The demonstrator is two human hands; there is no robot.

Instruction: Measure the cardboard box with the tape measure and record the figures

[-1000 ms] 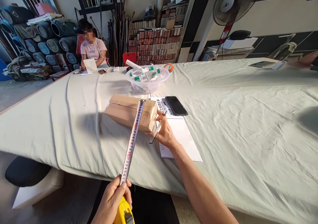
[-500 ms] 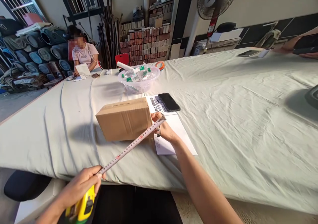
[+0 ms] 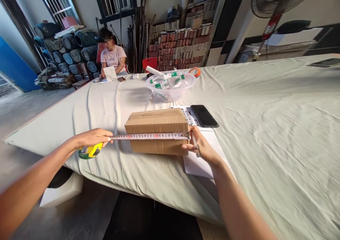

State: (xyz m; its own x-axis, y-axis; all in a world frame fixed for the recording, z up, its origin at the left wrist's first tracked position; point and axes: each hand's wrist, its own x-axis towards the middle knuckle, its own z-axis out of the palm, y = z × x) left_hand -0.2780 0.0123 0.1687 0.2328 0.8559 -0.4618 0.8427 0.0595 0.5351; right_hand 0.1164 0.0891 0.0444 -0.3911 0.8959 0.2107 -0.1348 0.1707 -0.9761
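A brown cardboard box point(image 3: 159, 121) lies on the cloth-covered table in front of me. Across its near side runs the white blade of a tape measure point(image 3: 143, 136), pulled out nearly level. To the left of the box, my left hand point(image 3: 94, 138) grips the tape measure, its yellow and green case point(image 3: 90, 151) below the fingers. My right hand point(image 3: 199, 144) is at the box's right end, its fingers closed around the blade's metal hook end at the corner. A slim clear item, possibly a pen, also shows between those fingers.
White printed sheets point(image 3: 200, 165) lie partly under the box, with a black phone point(image 3: 204, 116) on top. Behind stands a clear basin point(image 3: 170, 91) of plastic bottles, near an orange tape roll point(image 3: 195, 72). A person point(image 3: 113, 57) sits at the table's far left.
My left hand has risen from below the table edge to beside the box, swinging the blade from a slant to nearly level along the box's side. The view has shifted left.
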